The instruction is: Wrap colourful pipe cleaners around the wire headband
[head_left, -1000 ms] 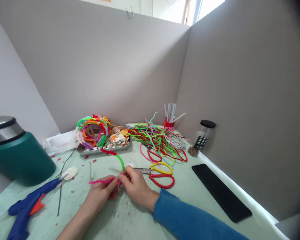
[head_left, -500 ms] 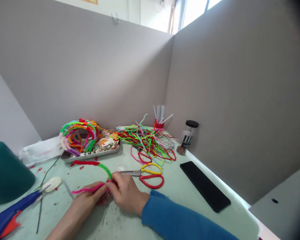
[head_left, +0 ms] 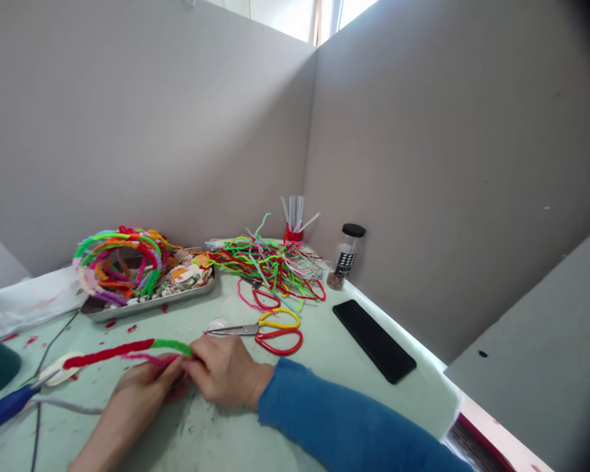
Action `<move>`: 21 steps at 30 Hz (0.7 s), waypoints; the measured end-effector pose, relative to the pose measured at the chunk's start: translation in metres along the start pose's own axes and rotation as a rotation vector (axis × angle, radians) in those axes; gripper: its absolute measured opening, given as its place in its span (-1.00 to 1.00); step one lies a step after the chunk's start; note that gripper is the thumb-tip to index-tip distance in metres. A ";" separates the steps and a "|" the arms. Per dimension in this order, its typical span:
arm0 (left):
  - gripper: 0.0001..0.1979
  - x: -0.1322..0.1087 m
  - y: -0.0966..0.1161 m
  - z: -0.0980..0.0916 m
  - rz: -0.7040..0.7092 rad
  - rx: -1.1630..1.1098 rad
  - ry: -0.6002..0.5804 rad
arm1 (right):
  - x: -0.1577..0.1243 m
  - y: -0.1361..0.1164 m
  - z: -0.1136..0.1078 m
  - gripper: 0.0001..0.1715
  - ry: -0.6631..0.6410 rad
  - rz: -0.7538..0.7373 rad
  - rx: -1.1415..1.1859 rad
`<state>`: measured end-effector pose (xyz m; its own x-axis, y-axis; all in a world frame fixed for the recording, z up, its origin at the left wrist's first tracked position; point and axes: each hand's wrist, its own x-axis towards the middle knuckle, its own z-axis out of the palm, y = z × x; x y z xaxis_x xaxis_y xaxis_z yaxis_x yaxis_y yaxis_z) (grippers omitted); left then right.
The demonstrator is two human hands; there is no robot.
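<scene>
Left hand [head_left: 140, 390]: closed, pinching pink stick [head_left: 145, 357]
Right hand [head_left: 226, 370]: closed, pinching red-green stick [head_left: 128, 349]
Fuzzy ends: now closer together, lower left

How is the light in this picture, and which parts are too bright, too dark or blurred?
Head view: window washed out to white; diagonal shadow edge across the back panel; upper right corner dark and blurred; soft shadow on the table beside the left hand.
</scene>
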<state>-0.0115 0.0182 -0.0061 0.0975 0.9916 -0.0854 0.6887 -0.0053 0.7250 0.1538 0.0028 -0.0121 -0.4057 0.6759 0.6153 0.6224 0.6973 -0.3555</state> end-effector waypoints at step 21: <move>-0.69 -0.011 0.005 0.010 0.260 0.023 0.206 | 0.005 0.012 0.008 -0.82 0.089 0.388 0.345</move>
<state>-0.0018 0.0060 -0.0086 0.1265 0.9618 0.2426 0.6762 -0.2626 0.6884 0.1541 0.0163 -0.0187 -0.1218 0.8875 0.4445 0.4532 0.4481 -0.7706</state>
